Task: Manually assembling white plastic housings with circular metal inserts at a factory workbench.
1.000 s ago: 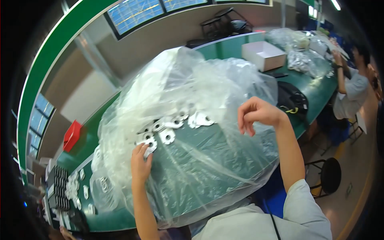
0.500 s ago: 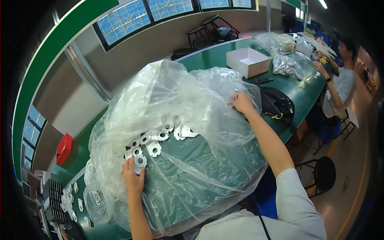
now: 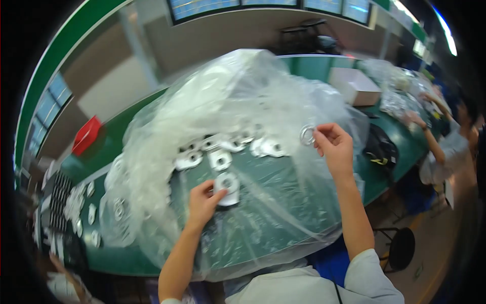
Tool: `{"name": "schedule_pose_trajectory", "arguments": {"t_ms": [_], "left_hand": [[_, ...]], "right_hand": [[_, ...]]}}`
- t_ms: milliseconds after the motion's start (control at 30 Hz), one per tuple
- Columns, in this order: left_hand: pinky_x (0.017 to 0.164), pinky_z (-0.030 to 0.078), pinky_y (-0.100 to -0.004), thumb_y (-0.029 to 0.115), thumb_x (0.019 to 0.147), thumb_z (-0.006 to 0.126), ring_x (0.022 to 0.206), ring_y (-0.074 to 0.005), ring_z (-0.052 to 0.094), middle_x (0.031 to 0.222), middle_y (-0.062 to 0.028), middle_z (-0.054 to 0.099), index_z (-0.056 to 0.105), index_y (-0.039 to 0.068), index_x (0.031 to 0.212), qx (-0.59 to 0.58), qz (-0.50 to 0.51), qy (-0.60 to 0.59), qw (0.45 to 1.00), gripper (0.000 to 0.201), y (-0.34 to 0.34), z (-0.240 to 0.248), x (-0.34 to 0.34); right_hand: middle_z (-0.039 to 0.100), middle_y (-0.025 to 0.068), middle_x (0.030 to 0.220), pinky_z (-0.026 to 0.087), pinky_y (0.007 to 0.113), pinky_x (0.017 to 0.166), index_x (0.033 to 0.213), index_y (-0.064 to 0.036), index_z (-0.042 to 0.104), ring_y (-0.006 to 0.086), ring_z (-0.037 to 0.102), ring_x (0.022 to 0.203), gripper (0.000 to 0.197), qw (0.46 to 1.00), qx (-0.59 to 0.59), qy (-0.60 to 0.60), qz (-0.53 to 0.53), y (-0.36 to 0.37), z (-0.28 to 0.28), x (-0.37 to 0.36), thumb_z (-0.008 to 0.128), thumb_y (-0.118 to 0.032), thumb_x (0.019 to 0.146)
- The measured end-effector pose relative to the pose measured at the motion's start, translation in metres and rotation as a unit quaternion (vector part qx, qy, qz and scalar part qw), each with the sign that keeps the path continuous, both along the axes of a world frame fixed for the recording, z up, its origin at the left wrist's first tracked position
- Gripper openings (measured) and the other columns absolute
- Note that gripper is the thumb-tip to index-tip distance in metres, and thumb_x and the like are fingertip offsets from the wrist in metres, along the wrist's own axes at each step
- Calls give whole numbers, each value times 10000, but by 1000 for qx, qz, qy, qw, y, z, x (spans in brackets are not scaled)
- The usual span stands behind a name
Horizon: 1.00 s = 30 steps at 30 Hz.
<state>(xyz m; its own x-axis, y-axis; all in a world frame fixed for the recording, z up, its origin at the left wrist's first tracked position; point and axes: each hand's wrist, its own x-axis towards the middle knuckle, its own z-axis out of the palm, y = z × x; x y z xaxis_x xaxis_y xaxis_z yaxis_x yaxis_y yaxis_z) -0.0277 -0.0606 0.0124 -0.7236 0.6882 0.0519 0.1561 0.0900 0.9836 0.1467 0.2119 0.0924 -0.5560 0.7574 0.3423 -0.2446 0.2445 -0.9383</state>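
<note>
Right fingers (image 3: 321,139) pinch a ring (image 3: 302,136) above green table (image 3: 126,258) (windows (image 3: 205,7) beyond).

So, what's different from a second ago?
The left hand has brought a silvery plate rightward, in front of the other plates. The right hand, empty at first, went to the clear plastic and now pinches a shiny ring. The red tray and white box sit as before.
</note>
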Motion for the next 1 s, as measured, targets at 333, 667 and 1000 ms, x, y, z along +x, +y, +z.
{"name": "schedule_pose_trajectory", "arguments": {"t_ms": [333,667,1000], "left_hand": [[729,529,-233,-15,782,674,841,-147,649,1002,-118,637,558,-52,1095,135,17,-117,984,335,-1,7,3],[887,449,-275,28,877,570,1046,-139,551,1182,-75,577,481,-5,1283,236,-70,-237,940,417,-7,12,-3],[879,460,-284,93,883,597,1041,-144,542,1151,-58,551,410,30,1306,215,-84,-290,929,467,4,-2,8]], "right_hand": [[649,5,762,404,214,558,826,-37,641,62,574,688,105,966,144,-127,176,-113,-51,-96,690,-109,767],[621,36,858,462,229,624,946,-15,604,90,578,750,98,904,-266,-32,333,-106,-69,-95,605,-63,861],[637,68,996,475,231,759,1035,13,582,109,598,870,171,898,-227,-29,375,-130,-68,-95,582,-68,885]]}}
